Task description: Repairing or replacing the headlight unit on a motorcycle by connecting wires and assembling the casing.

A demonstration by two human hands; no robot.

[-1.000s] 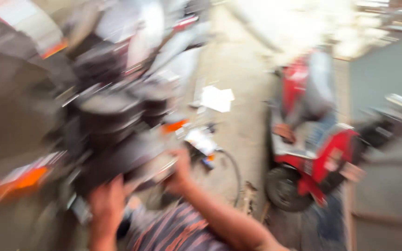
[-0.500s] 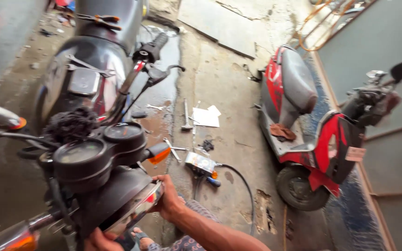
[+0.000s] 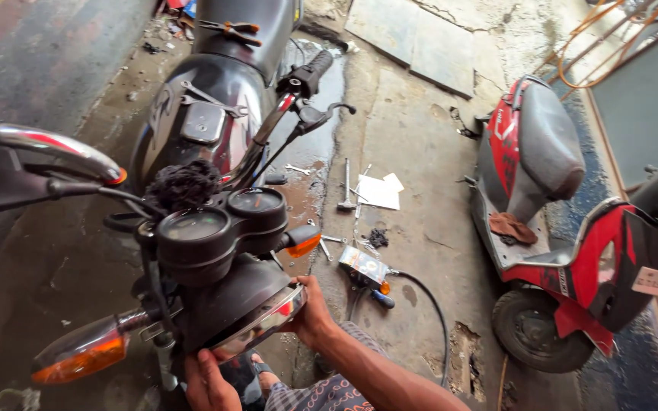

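Headlight [image 3: 257, 323] sits at the front of a black motorcycle [image 3: 215, 122], below the gauges [image 3: 222, 224]. The right hand [image 3: 310, 312] clasps its right rim; the left hand [image 3: 209, 380] grips its lower edge. A red scooter [image 3: 565, 228] stands well apart.

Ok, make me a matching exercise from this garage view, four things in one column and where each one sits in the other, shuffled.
Things:
1. right hand
2. brown rag
3. white paper
4. pliers

Places:
A. on the black motorcycle's seat
B. on the red scooter's footboard
C. at the headlight's side rim
D. on the concrete floor beside the tools

Pairs: 1-C, 2-B, 3-D, 4-A
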